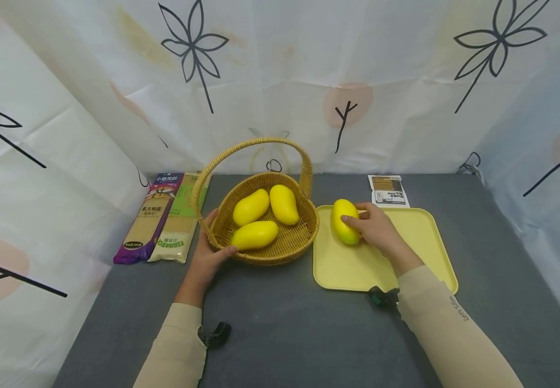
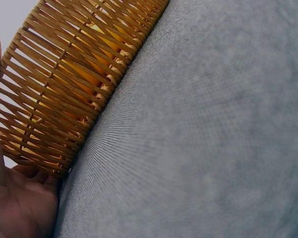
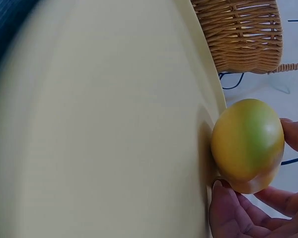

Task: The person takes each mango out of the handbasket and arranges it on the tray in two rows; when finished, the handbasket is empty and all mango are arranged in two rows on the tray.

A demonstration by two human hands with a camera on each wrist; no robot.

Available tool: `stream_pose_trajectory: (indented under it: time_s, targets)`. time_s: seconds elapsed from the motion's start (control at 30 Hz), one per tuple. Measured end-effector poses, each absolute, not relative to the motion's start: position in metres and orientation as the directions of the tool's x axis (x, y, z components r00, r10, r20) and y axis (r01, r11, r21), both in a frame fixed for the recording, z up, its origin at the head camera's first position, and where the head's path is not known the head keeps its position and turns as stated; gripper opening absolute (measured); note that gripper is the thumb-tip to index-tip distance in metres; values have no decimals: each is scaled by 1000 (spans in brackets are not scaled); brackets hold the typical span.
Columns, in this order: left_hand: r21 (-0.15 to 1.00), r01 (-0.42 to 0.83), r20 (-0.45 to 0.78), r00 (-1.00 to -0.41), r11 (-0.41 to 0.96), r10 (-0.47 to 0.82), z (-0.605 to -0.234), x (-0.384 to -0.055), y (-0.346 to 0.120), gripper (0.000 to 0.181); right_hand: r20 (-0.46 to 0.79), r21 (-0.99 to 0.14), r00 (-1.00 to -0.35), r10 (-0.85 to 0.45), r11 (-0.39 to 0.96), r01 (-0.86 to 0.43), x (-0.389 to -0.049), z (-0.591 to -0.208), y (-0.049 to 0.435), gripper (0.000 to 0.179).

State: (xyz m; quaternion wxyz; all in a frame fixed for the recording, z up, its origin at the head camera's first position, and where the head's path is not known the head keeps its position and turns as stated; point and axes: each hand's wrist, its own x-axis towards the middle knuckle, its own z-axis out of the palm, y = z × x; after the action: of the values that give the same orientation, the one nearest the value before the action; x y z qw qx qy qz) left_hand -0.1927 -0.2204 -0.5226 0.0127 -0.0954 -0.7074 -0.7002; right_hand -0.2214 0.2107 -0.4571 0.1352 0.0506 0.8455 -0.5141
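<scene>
A wicker basket (image 1: pixel 280 257) with a tall arched handle stands on the table, three yellow mangoes (image 1: pixel 255 235) lying inside. My left hand (image 1: pixel 208 260) grips its left side, thumb on the rim and fingers around the outer wall. In the left wrist view the woven wall (image 2: pixel 54 84) rises beside the palm. Over the left part of a yellow tray (image 1: pixel 347 275), my right hand (image 1: pixel 377 229) holds another mango (image 1: pixel 345 222) between thumb and fingers. The right wrist view shows this mango's greenish end (image 3: pixel 248 144) close to the tray surface; whether they touch, I cannot tell.
Two noodle packets, one purple (image 1: pixel 151 215) and one green (image 1: pixel 178 221), lie left of the basket. A small white and brown packet (image 1: pixel 388 191) lies behind the tray. Patterned cloth (image 1: pixel 280 81) hangs along the table's back and sides.
</scene>
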Motion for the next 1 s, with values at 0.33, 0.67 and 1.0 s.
stream_pose_trajectory:
  time_s: [0.33,0.67,1.0]
  targets:
    - [989,147,145,-982,2,123,-519,-190,-219,94,-288,-865,-956,-54,444,235,-217,-454,216,81]
    - [989,144,142,-982,8,123,-518,-190,-218,95,-151,-899,-987,-57,423,114,-209,-440,230,82]
    - [989,146,145,-982,-3,119,-515,-188,-217,94,30,-951,-991,-132,300,-69,-199,-420,230,65]
